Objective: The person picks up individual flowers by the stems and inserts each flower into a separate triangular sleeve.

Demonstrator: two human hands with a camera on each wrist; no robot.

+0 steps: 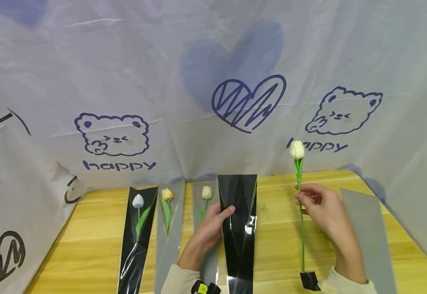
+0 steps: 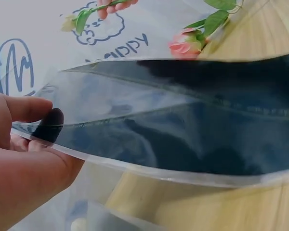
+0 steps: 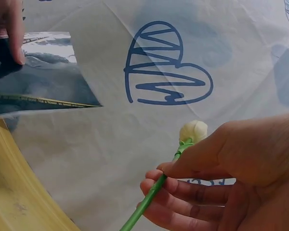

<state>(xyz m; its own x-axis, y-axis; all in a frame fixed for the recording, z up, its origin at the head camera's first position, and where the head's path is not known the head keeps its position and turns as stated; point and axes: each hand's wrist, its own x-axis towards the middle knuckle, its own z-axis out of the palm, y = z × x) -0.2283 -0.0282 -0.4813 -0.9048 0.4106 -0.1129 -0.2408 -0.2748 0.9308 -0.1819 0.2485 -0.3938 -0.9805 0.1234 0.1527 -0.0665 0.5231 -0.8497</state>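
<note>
Over the tabletop (image 1: pixel 276 228), the left hand (image 1: pixel 207 230) pinches a black sleeve (image 1: pixel 240 239). The right hand (image 1: pixel 327 208) has its fingers (image 3: pixel 195 193) closed on the stem (image 1: pixel 303 232) of a white tulip (image 1: pixel 297 150), bloom upward, well apart from the sleeve. Off left, a pale-blue tulip (image 1: pixel 138 201) and a yellow tulip (image 1: pixel 167 194) lie in wrappers (image 1: pixel 130 255).

I face a pale cloth (image 1: pixel 125 73) with a scribbled heart (image 1: pixel 250 104) and bear drawings (image 1: pixel 114 134) | below: wood-grain table (image 1: pixel 274 249) | to my left: blue-white tulip (image 1: pixel 138 201) in black wrapper (image 1: pixel 130 263), yellow tulip (image 1: pixel 167 194) in grey wrapper (image 1: pixel 167 257) | to my right: grey sheet (image 1: pixel 369 241) | green-leaved pink rose (image 2: pixel 184 45)
</note>
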